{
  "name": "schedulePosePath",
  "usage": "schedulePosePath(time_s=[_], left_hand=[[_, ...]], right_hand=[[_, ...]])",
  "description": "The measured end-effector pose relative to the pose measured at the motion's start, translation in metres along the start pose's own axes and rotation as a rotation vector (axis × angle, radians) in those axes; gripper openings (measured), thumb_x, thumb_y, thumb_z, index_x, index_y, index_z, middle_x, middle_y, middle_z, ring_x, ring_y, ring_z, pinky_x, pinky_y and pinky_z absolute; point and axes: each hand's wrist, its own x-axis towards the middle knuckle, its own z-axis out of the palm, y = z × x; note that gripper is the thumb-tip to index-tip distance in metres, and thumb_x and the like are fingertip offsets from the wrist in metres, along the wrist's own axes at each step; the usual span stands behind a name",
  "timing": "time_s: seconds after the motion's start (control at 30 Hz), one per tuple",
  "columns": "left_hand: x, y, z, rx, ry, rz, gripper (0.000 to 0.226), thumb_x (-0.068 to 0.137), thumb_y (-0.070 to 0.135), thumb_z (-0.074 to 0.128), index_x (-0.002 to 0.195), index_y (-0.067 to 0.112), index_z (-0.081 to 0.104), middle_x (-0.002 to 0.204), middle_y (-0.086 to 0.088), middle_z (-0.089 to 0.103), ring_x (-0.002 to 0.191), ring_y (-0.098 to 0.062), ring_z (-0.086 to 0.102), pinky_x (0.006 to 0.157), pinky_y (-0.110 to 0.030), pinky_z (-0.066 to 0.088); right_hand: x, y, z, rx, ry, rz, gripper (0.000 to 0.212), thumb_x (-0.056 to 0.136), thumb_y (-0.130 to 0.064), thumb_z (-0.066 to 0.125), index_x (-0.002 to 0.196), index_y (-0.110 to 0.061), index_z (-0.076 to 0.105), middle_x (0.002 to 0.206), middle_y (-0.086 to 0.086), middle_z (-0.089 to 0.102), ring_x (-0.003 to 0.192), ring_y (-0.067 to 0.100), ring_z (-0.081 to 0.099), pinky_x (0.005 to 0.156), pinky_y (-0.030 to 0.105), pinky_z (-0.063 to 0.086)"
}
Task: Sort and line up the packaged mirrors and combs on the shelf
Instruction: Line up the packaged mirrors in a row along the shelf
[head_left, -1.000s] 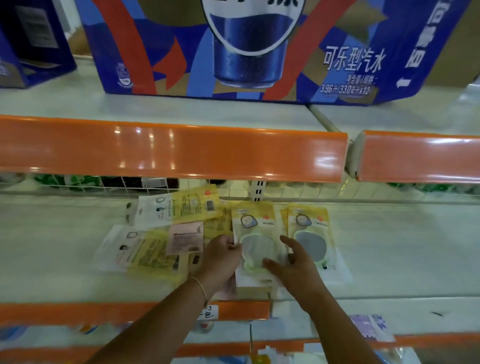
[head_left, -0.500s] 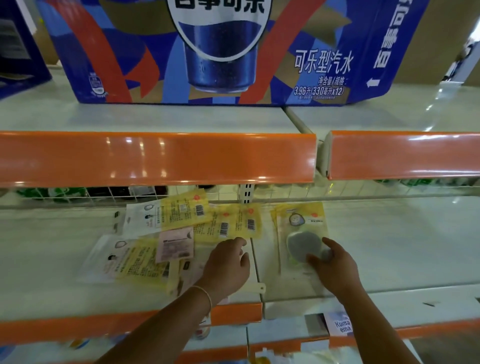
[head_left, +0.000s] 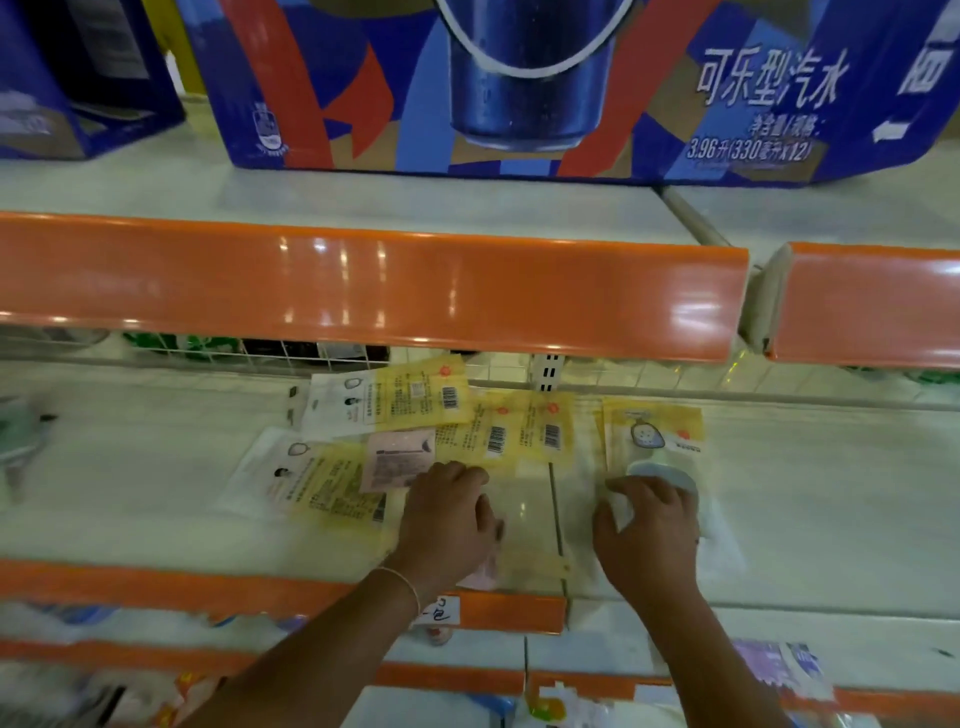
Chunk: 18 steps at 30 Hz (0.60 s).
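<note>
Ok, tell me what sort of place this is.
Most likely a shop aisle, such as a supermarket. Tiered shelves have orange price rails, a boxed cola multipack sits on the upper shelf, and barcoded yellow packets lie where both hands are sorting.

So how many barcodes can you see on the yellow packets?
4: one at the back, two side by side in the middle, one front-left. Hands may hide more.
</note>
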Motion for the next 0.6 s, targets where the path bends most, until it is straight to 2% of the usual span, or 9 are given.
schedulePosePath(time_s=[0.03,0.1,0.17,0.23,0.3,0.5,0.6], left_hand=[[-0.002,-0.005,-0.002,0.057,0.016,-0.025,0.032,0.084,0.027,0.039,0.101,0.016,0.064,0.095,-0.002,0.060,0.092,-0.024,0.055,0.078,-0.035,0.045],[-0.008,-0.016,-0.009,0.165,0.046,-0.119,0.029,0.080,0.029,0.040,0.092,0.015,0.061,0.088,-0.004,0.057,0.084,-0.025,0.054,0.072,-0.036,0.044],[-0.016,-0.027,-0.018,0.236,0.057,-0.243,0.030,0.081,0.033,0.044,0.098,0.014,0.059,0.092,-0.007,0.059,0.083,-0.027,0.057,0.068,-0.035,0.044],[-0.022,-0.037,-0.025,0.275,-0.008,-0.375,0.040,0.085,0.042,0.045,0.109,0.012,0.053,0.100,-0.009,0.057,0.086,-0.027,0.060,0.067,-0.033,0.045],[-0.028,-0.046,-0.030,0.247,-0.065,-0.484,0.043,0.088,0.049,0.042,0.110,0.013,0.052,0.105,-0.008,0.056,0.091,-0.025,0.060,0.067,-0.030,0.045],[-0.031,-0.057,-0.037,0.184,-0.130,-0.489,0.034,0.094,0.039,0.041,0.106,0.012,0.058,0.104,-0.006,0.065,0.095,-0.023,0.063,0.070,-0.028,0.046],[-0.030,-0.059,-0.041,0.074,-0.126,-0.506,0.037,0.092,0.043,0.045,0.105,0.011,0.059,0.103,-0.007,0.065,0.094,-0.024,0.063,0.071,-0.029,0.048]], right_hand=[[-0.003,-0.011,0.007,0.047,-0.046,-0.059,0.023,0.070,-0.011,0.078,0.092,-0.010,0.074,0.094,0.012,0.072,0.088,0.036,0.063,0.082,0.039,0.047],[-0.009,-0.033,0.020,0.111,-0.163,-0.118,0.022,0.074,-0.018,0.075,0.095,-0.014,0.074,0.094,0.006,0.073,0.089,0.029,0.064,0.084,0.033,0.045],[-0.015,-0.051,0.033,0.155,-0.268,-0.146,0.024,0.078,-0.024,0.069,0.101,-0.017,0.073,0.100,0.003,0.073,0.095,0.025,0.063,0.087,0.032,0.047],[-0.019,-0.067,0.043,0.181,-0.327,-0.169,0.025,0.081,-0.024,0.065,0.104,-0.018,0.073,0.104,0.002,0.072,0.099,0.024,0.062,0.090,0.031,0.046],[-0.021,-0.079,0.049,0.193,-0.344,-0.193,0.024,0.082,-0.023,0.064,0.104,-0.017,0.073,0.104,0.002,0.072,0.099,0.024,0.062,0.089,0.032,0.047],[-0.022,-0.089,0.056,0.170,-0.372,-0.195,0.018,0.085,-0.024,0.061,0.098,-0.020,0.073,0.093,-0.004,0.071,0.087,0.018,0.062,0.084,0.034,0.051],[-0.022,-0.092,0.063,0.167,-0.364,-0.191,0.018,0.082,-0.021,0.062,0.095,-0.019,0.074,0.092,-0.002,0.072,0.086,0.021,0.063,0.082,0.032,0.050]])
